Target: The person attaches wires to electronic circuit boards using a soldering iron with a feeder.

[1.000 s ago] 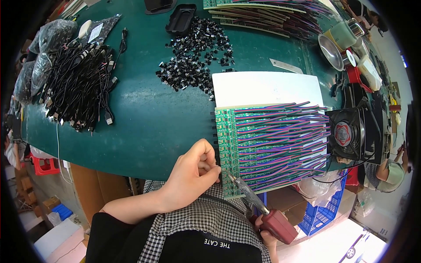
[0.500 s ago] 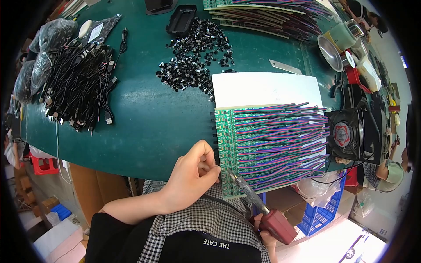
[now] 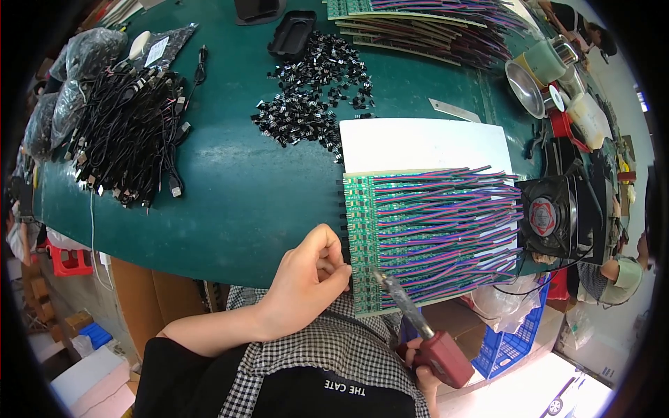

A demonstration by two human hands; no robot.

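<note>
Circuit boards: at eight o'clock, left hand is pinched narrow; at five, right hand holds soldering iron

The soldering iron's handle looks like smooth plastic.

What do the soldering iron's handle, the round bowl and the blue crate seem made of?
Soldering iron's handle: probably moulded plastic, dull dark red, boxy, evenly coloured.
Round bowl: metal, likely steel; smooth, with bright reflections.
Blue crate: likely plastic; even colour, lattice wall.
</note>
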